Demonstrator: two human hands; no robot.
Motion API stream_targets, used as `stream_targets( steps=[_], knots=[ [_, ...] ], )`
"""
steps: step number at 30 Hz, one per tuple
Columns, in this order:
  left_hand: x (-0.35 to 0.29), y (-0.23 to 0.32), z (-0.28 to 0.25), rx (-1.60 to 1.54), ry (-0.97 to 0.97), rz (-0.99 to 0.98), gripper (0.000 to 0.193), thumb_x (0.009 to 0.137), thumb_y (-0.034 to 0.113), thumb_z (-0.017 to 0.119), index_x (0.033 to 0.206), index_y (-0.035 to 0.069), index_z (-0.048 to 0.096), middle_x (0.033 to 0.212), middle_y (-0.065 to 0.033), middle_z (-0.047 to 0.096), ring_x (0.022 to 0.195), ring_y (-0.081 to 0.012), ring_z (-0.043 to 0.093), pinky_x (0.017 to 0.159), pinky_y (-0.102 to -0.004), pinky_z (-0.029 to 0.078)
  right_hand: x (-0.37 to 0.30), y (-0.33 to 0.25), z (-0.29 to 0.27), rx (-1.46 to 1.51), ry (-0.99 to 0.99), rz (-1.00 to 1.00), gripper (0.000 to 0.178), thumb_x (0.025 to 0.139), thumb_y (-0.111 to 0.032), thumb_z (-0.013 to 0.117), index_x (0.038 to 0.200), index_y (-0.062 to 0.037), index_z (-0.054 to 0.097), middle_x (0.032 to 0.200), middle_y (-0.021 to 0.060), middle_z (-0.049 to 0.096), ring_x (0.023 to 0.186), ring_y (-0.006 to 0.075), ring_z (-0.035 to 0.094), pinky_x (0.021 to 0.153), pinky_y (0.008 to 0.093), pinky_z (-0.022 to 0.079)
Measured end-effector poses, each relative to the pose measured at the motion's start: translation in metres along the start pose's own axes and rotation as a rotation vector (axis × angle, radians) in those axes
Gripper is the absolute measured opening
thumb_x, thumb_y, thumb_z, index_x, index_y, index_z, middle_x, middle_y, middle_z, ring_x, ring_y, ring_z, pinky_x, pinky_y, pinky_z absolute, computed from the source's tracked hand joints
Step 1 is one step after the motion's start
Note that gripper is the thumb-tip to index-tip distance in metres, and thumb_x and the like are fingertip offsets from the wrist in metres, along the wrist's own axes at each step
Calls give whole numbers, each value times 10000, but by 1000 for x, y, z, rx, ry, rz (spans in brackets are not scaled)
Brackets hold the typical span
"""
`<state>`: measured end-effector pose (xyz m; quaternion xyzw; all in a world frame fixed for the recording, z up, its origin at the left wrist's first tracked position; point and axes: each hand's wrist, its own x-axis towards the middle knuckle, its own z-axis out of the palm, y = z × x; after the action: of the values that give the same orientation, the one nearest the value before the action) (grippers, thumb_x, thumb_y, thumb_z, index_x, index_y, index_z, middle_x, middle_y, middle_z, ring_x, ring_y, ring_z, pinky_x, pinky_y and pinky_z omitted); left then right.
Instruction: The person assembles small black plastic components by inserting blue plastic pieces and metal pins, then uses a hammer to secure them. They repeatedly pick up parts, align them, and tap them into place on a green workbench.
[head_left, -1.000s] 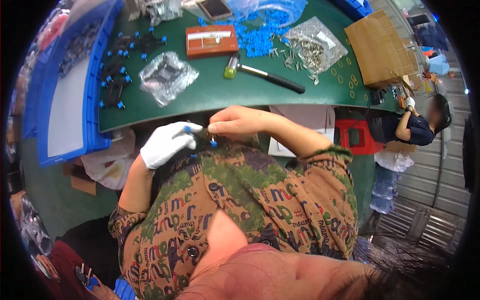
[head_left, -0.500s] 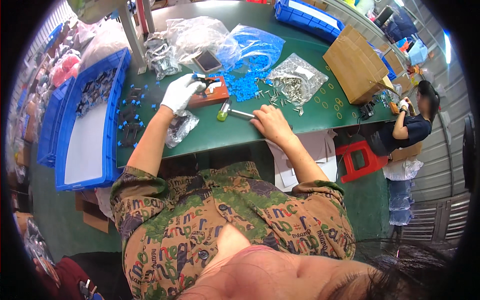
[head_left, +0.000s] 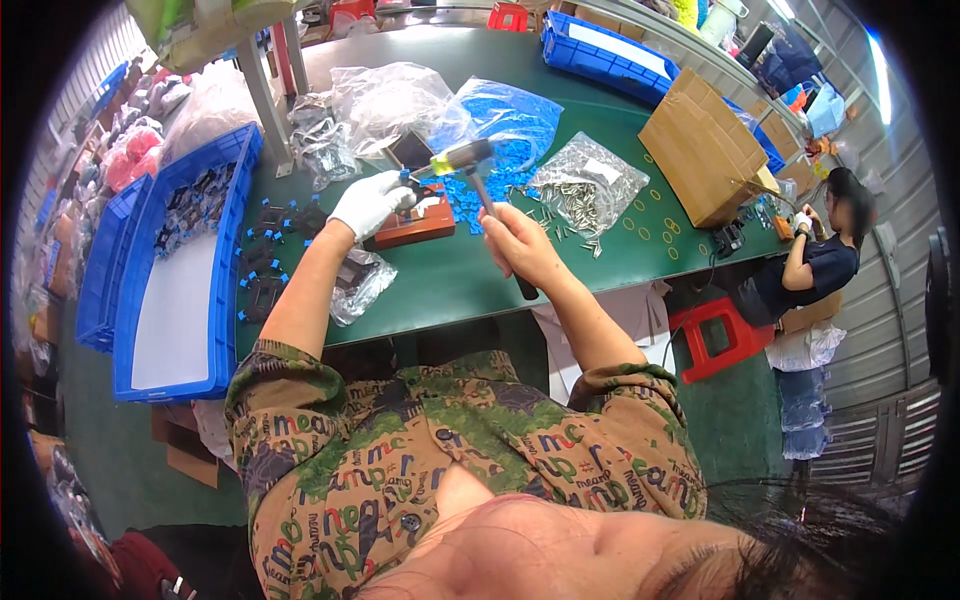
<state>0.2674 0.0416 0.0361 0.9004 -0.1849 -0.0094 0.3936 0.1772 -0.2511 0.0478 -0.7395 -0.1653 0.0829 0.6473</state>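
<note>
My right hand [head_left: 522, 243], bare, grips a hammer [head_left: 462, 157] by its dark handle. The hammer's head, yellow at one end and dark at the other, is raised above the table. My left hand [head_left: 368, 208] wears a white glove and rests at the left end of a reddish-brown block [head_left: 425, 229]. Its fingers close on a small dark piece at the block's top; its exact shape is mostly hidden. Behind the block lie loose small blue parts [head_left: 465, 205]. A phone [head_left: 408, 150] lies farther back, partly covered by the hammer head.
Black parts with blue tips [head_left: 262, 258] lie left, beside a blue tray [head_left: 222, 290]. A clear bag of metal pins [head_left: 592, 180], yellow rings [head_left: 643, 222] and a cardboard box [head_left: 700, 150] stand right. A co-worker [head_left: 825, 250] sits at the far right near a red stool [head_left: 722, 338].
My right hand has lifted the hammer off the table and raised its head near the block. My left hand stays at the block's left end.
</note>
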Motion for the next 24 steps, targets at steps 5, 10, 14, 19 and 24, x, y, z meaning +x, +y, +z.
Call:
stream_targets(
  steps=[5,10,14,19,24],
  knots=[
    [-2,-8,8,-81,25,-12,289,955,281,628,1110,51,711,1018,-135,749,941,-286,701,874,-373,522,17,10,3,-275,89,-193,312,1096,-261,525,1292,-34,612,860,10,590,721,90,574,645,253,479],
    [-1,-5,9,-116,39,20,287,959,278,625,1116,54,712,1015,-128,749,946,-292,696,884,-373,522,42,33,-15,-381,151,-318,304,1067,-259,588,1254,-20,602,905,79,644,836,151,638,717,308,509],
    [-2,-9,7,-48,38,12,267,970,239,624,1132,47,713,1009,-109,751,941,-250,697,889,-352,526,31,-13,-7,-85,-77,126,325,1062,-244,589,1313,-38,570,787,14,607,688,112,631,575,302,484],
    [1,1,4,-27,11,25,242,989,171,623,1163,30,713,1012,-77,766,935,-166,711,897,-310,536,40,-2,-2,-494,58,-261,399,1062,-266,569,1407,-67,540,923,150,712,850,304,730,704,413,555],
    [-4,12,2,-106,6,-33,227,986,169,628,1138,26,719,988,-76,763,918,-163,706,881,-306,538,44,-14,-5,-709,39,-347,425,1053,-279,583,1413,-58,539,1051,233,717,949,444,702,795,470,555]
  ],
)
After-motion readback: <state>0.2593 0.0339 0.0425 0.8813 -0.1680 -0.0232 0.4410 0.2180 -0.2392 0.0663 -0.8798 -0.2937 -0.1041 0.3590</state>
